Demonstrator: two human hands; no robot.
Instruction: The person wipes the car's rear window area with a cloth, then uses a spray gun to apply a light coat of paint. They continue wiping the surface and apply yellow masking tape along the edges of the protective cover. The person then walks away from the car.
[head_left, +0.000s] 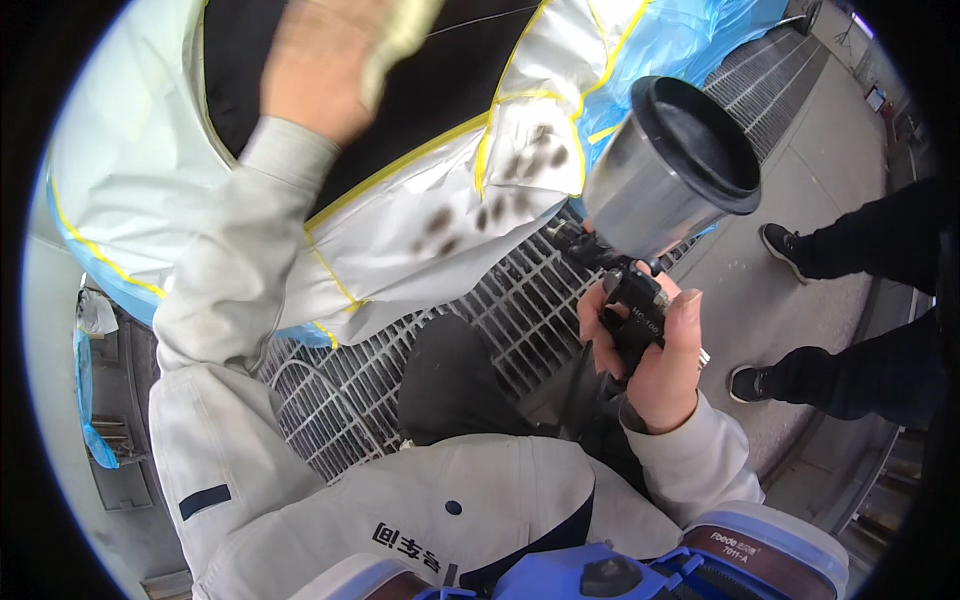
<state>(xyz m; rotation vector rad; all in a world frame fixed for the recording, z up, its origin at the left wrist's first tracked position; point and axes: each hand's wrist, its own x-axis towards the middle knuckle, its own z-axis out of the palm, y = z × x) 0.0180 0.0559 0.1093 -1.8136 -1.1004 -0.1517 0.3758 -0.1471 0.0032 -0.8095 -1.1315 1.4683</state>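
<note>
My left hand (318,72) is over a glossy black panel (455,95), holding a pale yellow cloth (402,35). The hand is blurred, and its fingertips run out of the picture at the top. In my right hand (668,365) is a spray gun (632,318) with a black body, gripped round its handle. A large metal cup (650,190) with a dark rim sits on top of the gun, tilted toward the right. White masking sheet (390,245), edged with yellow tape, borders the black panel and carries several dark spray spots.
Blue plastic film (690,35) continues the covering at the upper right. Below lies a metal floor grating (350,400). Another person's legs (860,235) in dark trousers stand on the right. A blue respirator (600,575) fills part of the lower edge.
</note>
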